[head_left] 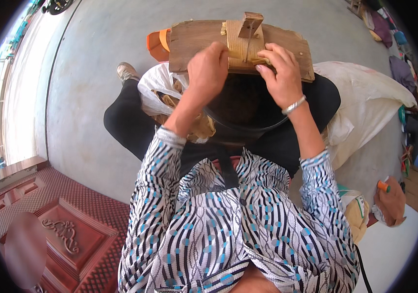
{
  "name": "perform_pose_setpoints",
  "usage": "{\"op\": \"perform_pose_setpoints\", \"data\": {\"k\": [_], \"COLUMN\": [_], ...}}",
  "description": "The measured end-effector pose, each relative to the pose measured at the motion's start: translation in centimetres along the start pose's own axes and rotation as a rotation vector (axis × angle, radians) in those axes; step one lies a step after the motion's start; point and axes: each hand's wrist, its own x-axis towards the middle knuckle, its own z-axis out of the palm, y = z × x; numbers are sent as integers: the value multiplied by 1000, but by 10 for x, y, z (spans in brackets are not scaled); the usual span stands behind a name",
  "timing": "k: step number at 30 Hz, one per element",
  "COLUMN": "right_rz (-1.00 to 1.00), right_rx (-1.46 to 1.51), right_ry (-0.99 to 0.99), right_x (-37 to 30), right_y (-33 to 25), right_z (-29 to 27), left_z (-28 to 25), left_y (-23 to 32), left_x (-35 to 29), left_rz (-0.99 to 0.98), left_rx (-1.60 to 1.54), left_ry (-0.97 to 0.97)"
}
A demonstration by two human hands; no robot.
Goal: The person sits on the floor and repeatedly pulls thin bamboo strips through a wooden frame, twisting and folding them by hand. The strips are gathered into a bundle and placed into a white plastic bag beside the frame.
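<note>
Your left hand [208, 70]: clenched, blurred, at the left side of the pale wooden plate; it seems to grip one end of a yellowish strip [238, 54], though the blur makes this uncertain.

Your right hand [281, 73]: thumb below, fingers curled above, pinching the strip's other end at the plate's right side. A silvery bracelet [294, 105] circles the wrist.

Yellowish strip: between your two hands, across the lower part of the plate.

Wooden board [194, 39]: brown, wide, ragged at its right end, lying crosswise beyond your lap.

Pale wooden plate [235, 35]: on the middle of the board. A wooden block [251, 24] stands up at its far end, with a thin rod [249, 46] running from it toward you.

Dark round tub [248, 128]: between your legs, on the near side of the board; its dark contents are hard to make out.

Orange object [157, 46]: just beside the board's left end.

White plastic bag [153, 84]: by your left thigh, with brown, crumpled, leaf-like pieces [201, 128] beside and within it.

Large whitish sack [365, 93]: beyond your right knee.

Dark red panel [79, 234]: patterned, at lower left, well apart from your hands.
</note>
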Motion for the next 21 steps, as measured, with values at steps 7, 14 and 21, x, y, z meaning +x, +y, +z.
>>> {"op": "perform_pose_setpoints", "data": {"k": [7,14,21], "right_rz": [-12,381,519], "right_rx": [111,651,1269], "right_ry": [65,-692,-252], "right_x": [2,-57,-35], "right_y": [-46,-49,-86], "right_z": [8,1,-43], "left_z": [-18,-33,-40], "left_y": [37,8,65], "left_x": [-55,-57,-80], "left_rz": [-574,-175,-324], "left_rx": [-1149,-136,-1196], "left_ry": [-556,-336,-464]}}
